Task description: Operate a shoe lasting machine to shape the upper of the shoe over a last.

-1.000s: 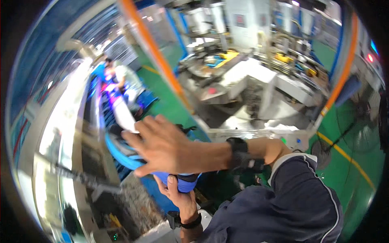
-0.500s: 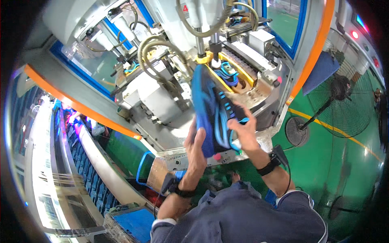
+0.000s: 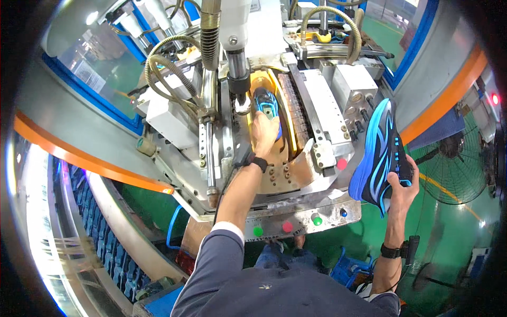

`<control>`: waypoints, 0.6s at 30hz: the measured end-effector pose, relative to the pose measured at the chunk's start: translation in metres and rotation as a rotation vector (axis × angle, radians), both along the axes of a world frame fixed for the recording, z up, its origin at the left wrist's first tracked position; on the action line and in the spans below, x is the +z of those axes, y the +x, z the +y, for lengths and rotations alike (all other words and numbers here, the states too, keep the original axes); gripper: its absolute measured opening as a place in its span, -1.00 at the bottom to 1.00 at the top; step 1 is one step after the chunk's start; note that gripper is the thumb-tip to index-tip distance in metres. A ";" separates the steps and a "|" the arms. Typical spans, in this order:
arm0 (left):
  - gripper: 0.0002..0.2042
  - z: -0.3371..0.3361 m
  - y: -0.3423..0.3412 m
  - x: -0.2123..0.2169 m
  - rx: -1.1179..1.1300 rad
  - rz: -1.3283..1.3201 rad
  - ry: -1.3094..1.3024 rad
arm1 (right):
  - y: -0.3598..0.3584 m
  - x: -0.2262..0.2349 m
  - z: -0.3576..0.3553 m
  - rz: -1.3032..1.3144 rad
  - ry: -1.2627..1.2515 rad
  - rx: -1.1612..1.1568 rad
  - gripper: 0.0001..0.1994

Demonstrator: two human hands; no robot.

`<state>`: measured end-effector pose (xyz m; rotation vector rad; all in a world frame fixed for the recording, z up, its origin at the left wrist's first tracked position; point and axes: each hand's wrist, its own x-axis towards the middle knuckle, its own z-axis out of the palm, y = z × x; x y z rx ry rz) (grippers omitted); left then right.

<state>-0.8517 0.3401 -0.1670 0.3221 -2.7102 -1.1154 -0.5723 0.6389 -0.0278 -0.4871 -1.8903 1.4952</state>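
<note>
My right hand (image 3: 404,191) grips a blue and black sneaker (image 3: 374,153) by its heel and collar, holding it up to the right of the machine with the toe upward. My left hand (image 3: 265,132) reaches into the machine and is closed on the heel end of a second sneaker (image 3: 265,99), black with bright blue trim. That sneaker lies toe-away between yellow pads (image 3: 259,80), its lower part hidden by my hand. Just left of it hangs the machine's vertical press rod (image 3: 238,79), its white foot (image 3: 243,107) beside my fingers.
Green and red buttons (image 3: 287,227) line the machine's front panel. Steel blocks and hoses flank the pads. An orange-edged frame (image 3: 95,156) bounds the left side. To the right stands a floor fan (image 3: 449,158); to the left runs a conveyor (image 3: 113,216).
My left hand has let go of the held sneaker and moved onto the one between the pads. My right hand has carried the held sneaker out to the right. The view has shifted.
</note>
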 end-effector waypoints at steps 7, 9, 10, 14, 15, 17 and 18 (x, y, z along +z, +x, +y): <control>-0.72 -0.099 0.033 0.032 0.179 -0.124 0.859 | -0.116 0.056 -0.036 -0.099 0.202 0.114 -0.43; -0.82 -0.123 0.087 0.050 0.164 -0.236 1.291 | -0.176 0.074 -0.067 -0.230 0.347 0.158 -0.38; -0.81 -0.138 0.122 0.060 0.058 -0.222 1.352 | -0.205 0.078 -0.084 -0.365 0.475 0.224 -0.37; -0.66 -0.198 0.248 0.112 0.137 -0.268 1.138 | -0.308 0.028 -0.173 -0.547 0.755 0.381 -0.33; -0.66 -0.213 0.281 0.128 0.124 -0.238 1.160 | -0.327 0.011 -0.192 -0.690 0.769 0.495 -0.34; -0.76 -0.240 0.339 0.158 0.150 -0.212 0.952 | -0.343 -0.034 -0.239 -0.508 0.804 0.501 -0.42; -0.75 -0.248 0.369 0.170 0.180 -0.168 0.965 | -0.346 -0.052 -0.254 -0.572 0.788 0.569 -0.43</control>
